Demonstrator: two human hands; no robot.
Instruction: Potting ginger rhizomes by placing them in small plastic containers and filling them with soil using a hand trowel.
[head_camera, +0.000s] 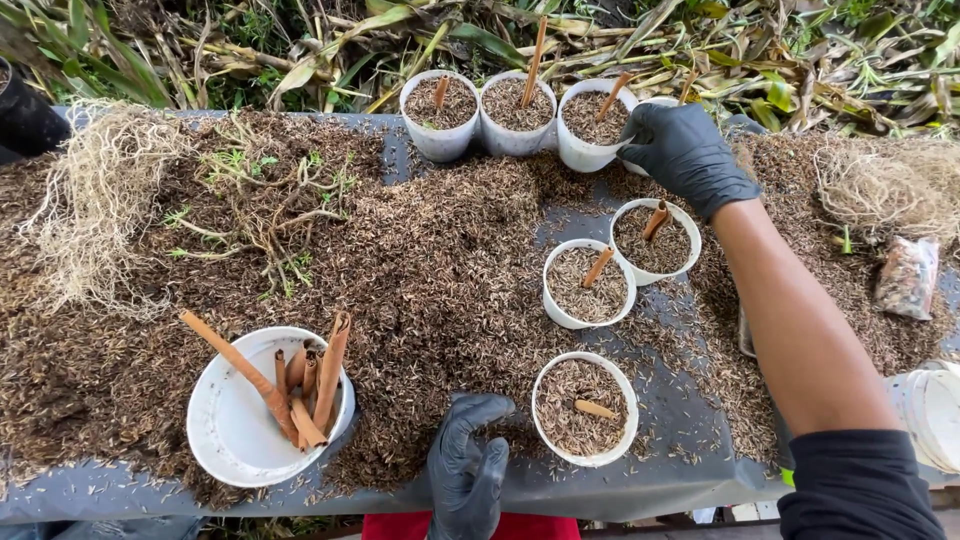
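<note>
We have six filled cups, each with a stick; the near cup (585, 408) holds its stick flat. Our right hand (685, 152) grips a seventh cup (655, 103) in the far row. Our left hand (467, 468) rests loosely curled, empty. Spare sticks (305, 385) wait in the bowl (235, 430).

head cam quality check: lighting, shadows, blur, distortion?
Head view: soft, even daylight, no glare, only faint shadows under the white cups; sharp throughout, both gloved hands, left hand and right hand, crisp; wide-angle bowing shows along the table edge.
</note>
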